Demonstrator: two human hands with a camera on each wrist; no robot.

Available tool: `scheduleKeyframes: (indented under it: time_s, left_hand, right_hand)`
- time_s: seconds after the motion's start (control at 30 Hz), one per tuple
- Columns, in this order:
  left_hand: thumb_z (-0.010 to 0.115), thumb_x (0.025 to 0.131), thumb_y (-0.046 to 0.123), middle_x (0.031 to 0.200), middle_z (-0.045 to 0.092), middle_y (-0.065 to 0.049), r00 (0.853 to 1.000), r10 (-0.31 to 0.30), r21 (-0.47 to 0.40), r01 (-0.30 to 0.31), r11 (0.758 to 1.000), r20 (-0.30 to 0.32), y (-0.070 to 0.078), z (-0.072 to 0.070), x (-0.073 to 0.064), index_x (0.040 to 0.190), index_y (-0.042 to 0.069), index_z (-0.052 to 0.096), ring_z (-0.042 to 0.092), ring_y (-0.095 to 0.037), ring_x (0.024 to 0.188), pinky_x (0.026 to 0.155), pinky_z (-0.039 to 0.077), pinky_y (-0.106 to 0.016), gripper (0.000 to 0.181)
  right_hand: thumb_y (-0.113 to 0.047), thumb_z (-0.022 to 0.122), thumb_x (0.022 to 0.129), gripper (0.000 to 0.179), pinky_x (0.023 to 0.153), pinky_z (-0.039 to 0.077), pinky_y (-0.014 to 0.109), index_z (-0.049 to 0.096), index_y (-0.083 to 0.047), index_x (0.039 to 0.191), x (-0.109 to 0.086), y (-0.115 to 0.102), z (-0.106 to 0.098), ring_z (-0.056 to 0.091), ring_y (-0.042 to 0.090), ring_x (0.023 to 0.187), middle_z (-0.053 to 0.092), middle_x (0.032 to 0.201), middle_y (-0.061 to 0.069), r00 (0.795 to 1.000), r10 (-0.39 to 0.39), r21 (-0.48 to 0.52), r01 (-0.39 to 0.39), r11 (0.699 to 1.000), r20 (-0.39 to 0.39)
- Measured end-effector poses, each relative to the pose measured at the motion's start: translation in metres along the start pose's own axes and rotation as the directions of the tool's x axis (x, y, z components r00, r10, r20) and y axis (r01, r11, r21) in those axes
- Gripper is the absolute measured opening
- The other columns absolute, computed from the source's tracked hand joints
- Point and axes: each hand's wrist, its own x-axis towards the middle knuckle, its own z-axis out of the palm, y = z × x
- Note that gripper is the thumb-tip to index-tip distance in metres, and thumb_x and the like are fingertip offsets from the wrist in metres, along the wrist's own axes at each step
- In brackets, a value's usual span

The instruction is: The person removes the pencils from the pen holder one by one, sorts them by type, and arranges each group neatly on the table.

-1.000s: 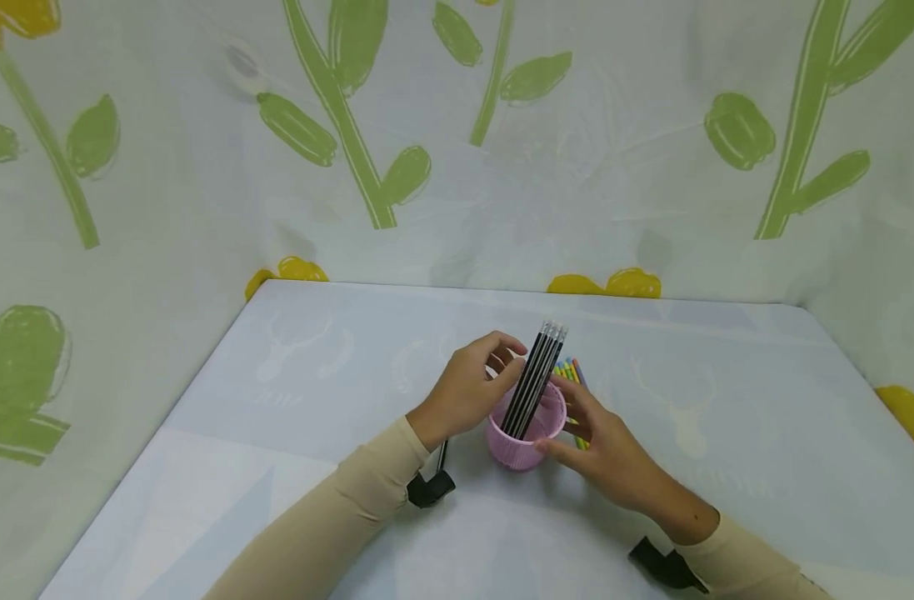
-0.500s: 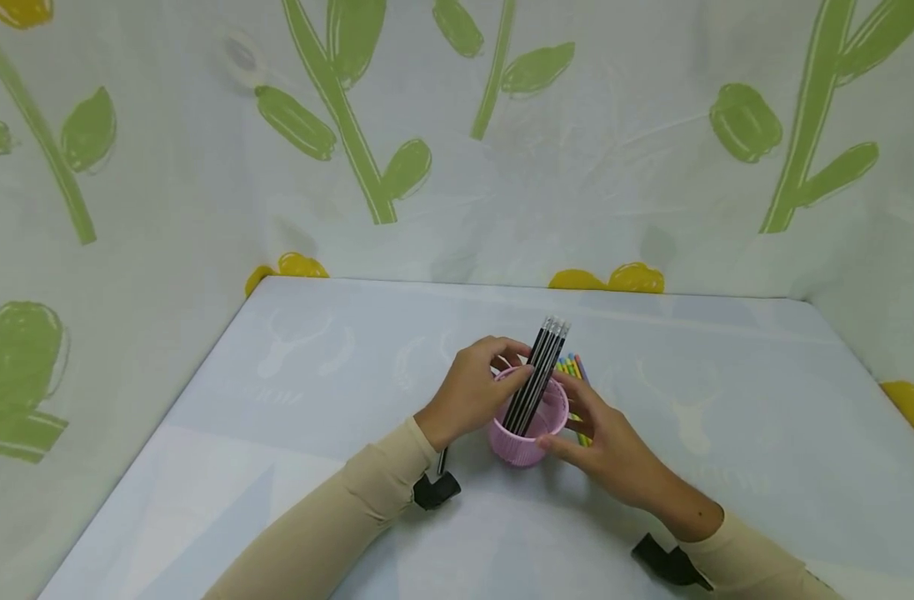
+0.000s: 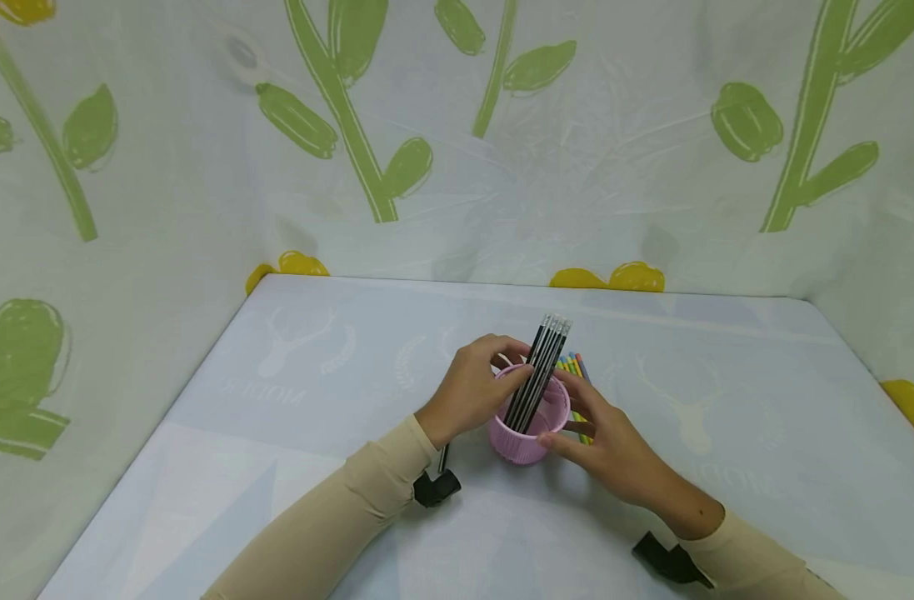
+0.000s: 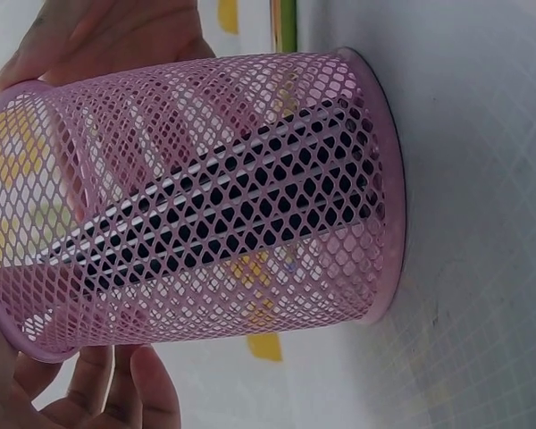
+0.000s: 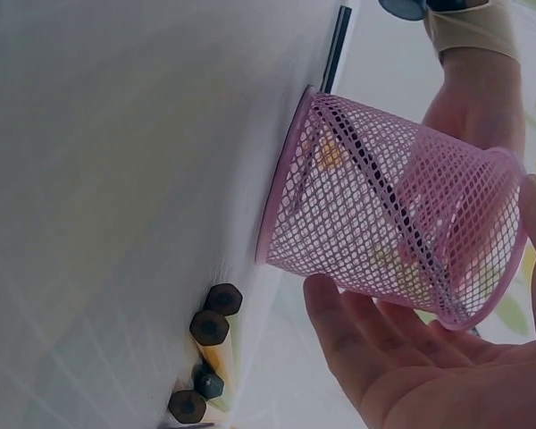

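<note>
A pink mesh pencil cup (image 3: 518, 450) stands upright on the table, with a bundle of black striped pencils (image 3: 544, 358) leaning inside, eraser ends up. My left hand (image 3: 464, 387) reaches over the rim from the left and pinches the pencils, thumb in front; its other fingertips are partly hidden behind them. My right hand (image 3: 606, 446) grips the cup's right side, thumb near the front rim. The left wrist view shows the pencils (image 4: 223, 197) through the mesh. Seen from the right wrist, the fingers (image 5: 339, 331) lie along the cup wall (image 5: 357, 223).
Several coloured pencils (image 3: 574, 362) lie behind the right hand, their hexagonal ends (image 5: 210, 326) showing in the right wrist view. One black pencil (image 3: 443, 458) lies under the left wrist. A patterned cloth wall (image 3: 599, 183) rises behind the pale table (image 3: 337, 533).
My left hand has moved slightly right, and its thumb now lies across the black pencils. The right hand keeps its hold on the cup. The camera view has shifted a little.
</note>
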Motion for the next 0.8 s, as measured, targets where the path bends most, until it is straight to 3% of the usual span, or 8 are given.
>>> scheduleKeyframes:
  time_s: [0.8]
  left_hand:
    - [0.070,0.094,0.021,0.101,0.068,-0.002,0.999,-0.013,-0.011,0.012,1.000,-0.036,-0.0020,0.0006,0.0002,0.112,0.010,0.068,0.066,-0.015,0.091,0.077,0.055,-0.025,0.021]
  right_hand:
    - [-0.026,0.075,0.090,0.078,0.096,0.054,0.042,0.032,-0.012,0.154,0.0013,0.0001,-0.0003,0.052,0.041,0.134,0.047,0.151,0.018,1.000,0.003,-0.028,-0.003,1.000,0.004]
